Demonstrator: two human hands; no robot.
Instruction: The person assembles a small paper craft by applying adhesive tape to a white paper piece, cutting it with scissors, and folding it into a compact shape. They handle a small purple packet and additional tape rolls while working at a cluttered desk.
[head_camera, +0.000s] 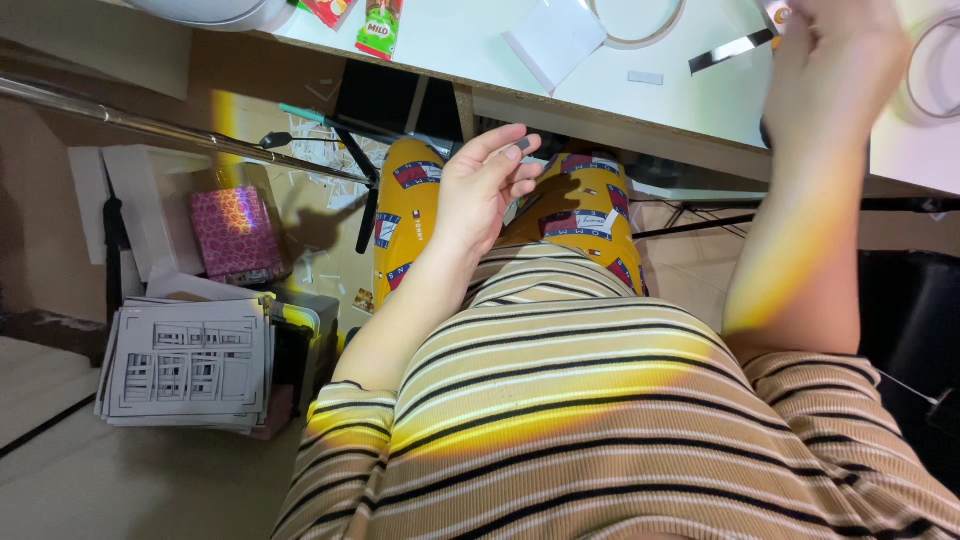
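Head view: I see the left hand (480, 190) at frame centre, above the yellow patterned trousers (585, 215), fingers loosely curled, a small grey piece (524, 146) pinched at the fingertips. The right hand (835, 75), upper right over the white table (470, 40), is blurred; I cannot tell its grip. A tape roll (640, 25) lies on the table nearby.
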